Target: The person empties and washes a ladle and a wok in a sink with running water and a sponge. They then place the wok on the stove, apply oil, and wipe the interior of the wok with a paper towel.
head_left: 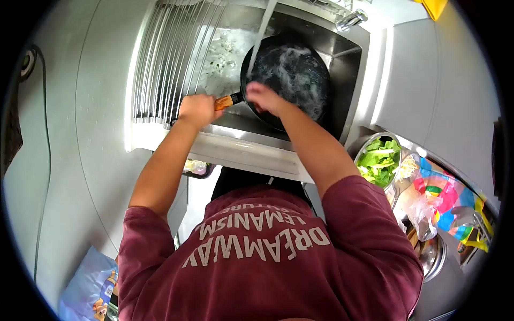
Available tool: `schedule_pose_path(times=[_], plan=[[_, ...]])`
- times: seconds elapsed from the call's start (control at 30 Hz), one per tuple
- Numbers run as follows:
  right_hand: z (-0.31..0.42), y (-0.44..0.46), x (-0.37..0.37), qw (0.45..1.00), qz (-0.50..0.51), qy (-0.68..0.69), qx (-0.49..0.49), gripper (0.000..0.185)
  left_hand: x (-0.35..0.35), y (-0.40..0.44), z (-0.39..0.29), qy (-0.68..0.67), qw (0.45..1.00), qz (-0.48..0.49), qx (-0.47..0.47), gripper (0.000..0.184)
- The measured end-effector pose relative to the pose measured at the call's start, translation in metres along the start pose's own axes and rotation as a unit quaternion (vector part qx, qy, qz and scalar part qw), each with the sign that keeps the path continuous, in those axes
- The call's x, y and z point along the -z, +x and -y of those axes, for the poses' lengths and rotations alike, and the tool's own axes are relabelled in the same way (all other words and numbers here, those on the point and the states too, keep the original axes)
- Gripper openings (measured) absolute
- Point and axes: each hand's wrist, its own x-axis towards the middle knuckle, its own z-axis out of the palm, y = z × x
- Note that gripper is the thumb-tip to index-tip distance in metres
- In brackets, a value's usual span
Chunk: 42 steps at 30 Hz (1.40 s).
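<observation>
A black pan [292,80] sits tilted in the sink under a pale streak that looks like running water, with whitish, foamy water across its inside. My left hand [197,111] is wrapped round the pan's wooden handle [225,101], which has a black collar at the pan end. Over the pan's near-left rim is my right hand [262,99], its fingers curled and smeared by motion. Whether those fingers hold anything is hidden.
A roll-up metal drying rack [171,59] covers the left side of the sink [350,80]. Behind stands a chrome faucet part [352,20]. At right are a container of green leaves [380,160], a spoon, a colourful bag [441,192] and metal bowls [431,257].
</observation>
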Motion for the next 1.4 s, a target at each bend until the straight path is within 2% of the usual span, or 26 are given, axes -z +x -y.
schedule_pose_path(times=[0.03,0.07,0.1,0.13,0.2,0.3,0.37,0.4,0.43,0.5,0.57,0.63,0.77,0.87,0.97,1.07,1.17,1.2,1.23,1.27,1.3,1.33,1.4], plan=[[-0.023,-0.010,0.016,0.988,0.073,-0.126,-0.057,0.013,-0.001,0.000,0.001,-0.010,1.000,0.005,0.004,0.039],[-0.028,-0.035,0.029,0.933,0.081,-0.350,-0.039,0.023,-0.001,-0.001,0.001,-0.021,1.000,0.008,0.009,0.038],[-0.040,-0.051,0.049,0.869,0.105,-0.483,-0.034,0.038,0.000,-0.003,0.000,-0.027,1.000,0.010,0.007,0.036],[-0.051,-0.054,0.068,0.761,0.164,-0.627,-0.033,0.032,0.003,-0.005,-0.001,-0.030,0.999,0.010,0.006,0.035],[-0.036,-0.068,0.093,0.775,0.052,-0.614,-0.142,0.034,0.015,-0.016,-0.004,-0.032,0.999,-0.010,-0.010,0.033],[-0.056,-0.028,0.148,0.791,-0.015,-0.612,-0.002,0.042,0.017,-0.024,-0.015,-0.014,0.998,-0.046,-0.027,0.033],[0.022,-0.064,0.115,0.896,-0.141,-0.421,0.002,0.038,0.026,-0.029,-0.024,0.028,0.997,-0.071,-0.032,0.031],[0.053,-0.082,0.101,0.929,-0.200,-0.312,0.003,0.035,0.033,-0.036,-0.030,0.057,0.993,-0.099,-0.042,0.031],[0.056,-0.079,0.103,0.955,-0.209,-0.210,0.022,0.033,0.039,-0.040,-0.034,0.085,0.987,-0.126,-0.052,0.031],[0.058,-0.068,0.112,0.975,-0.214,0.000,0.055,0.027,0.042,-0.035,-0.037,0.094,0.990,-0.101,-0.029,0.029],[0.093,-0.092,0.096,0.970,-0.201,0.095,0.093,0.023,0.049,-0.030,-0.040,0.073,0.996,-0.042,0.011,0.027],[0.114,-0.108,0.086,0.962,-0.187,0.167,0.110,0.023,0.058,-0.033,-0.047,0.067,0.996,-0.049,0.027,0.027],[0.146,-0.123,0.081,0.965,-0.196,0.120,0.126,0.026,0.108,-0.057,-0.078,0.100,0.993,-0.059,0.012,0.028],[0.167,-0.125,0.100,0.956,-0.253,-0.033,0.144,0.030,0.153,-0.056,-0.080,0.156,0.988,0.009,0.021,0.033],[0.201,-0.150,0.106,0.950,-0.268,-0.029,0.157,0.022,0.193,-0.050,-0.066,0.124,0.984,0.122,-0.026,0.039],[0.217,-0.156,0.107,0.927,-0.318,-0.014,0.199,0.033,0.197,-0.035,-0.031,-0.121,0.957,0.241,0.106,0.040],[0.219,-0.151,0.105,0.912,-0.333,-0.059,0.232,0.033,0.193,-0.037,-0.009,-0.205,0.931,0.269,0.140,0.034],[0.217,-0.148,0.103,0.920,-0.325,-0.038,0.216,0.034,0.186,-0.037,-0.005,-0.229,0.930,0.254,0.135,0.034],[0.213,-0.144,0.101,0.928,-0.314,-0.017,0.198,0.034,0.182,-0.043,-0.012,-0.097,0.973,0.189,0.092,0.034],[0.208,-0.138,0.099,0.936,-0.304,0.003,0.180,0.035,0.177,-0.051,-0.026,0.036,0.991,0.120,0.047,0.033],[0.203,-0.130,0.098,0.934,-0.307,0.008,0.185,0.035,0.172,-0.060,-0.037,0.169,0.984,0.049,0.000,0.033],[0.196,-0.122,0.097,0.932,-0.309,0.012,0.189,0.035,0.169,-0.072,-0.041,0.148,0.989,0.012,0.011,0.052],[0.189,-0.107,0.097,0.924,-0.345,0.005,0.166,0.035,0.153,-0.072,-0.039,0.104,0.993,-0.002,0.047,0.053]])
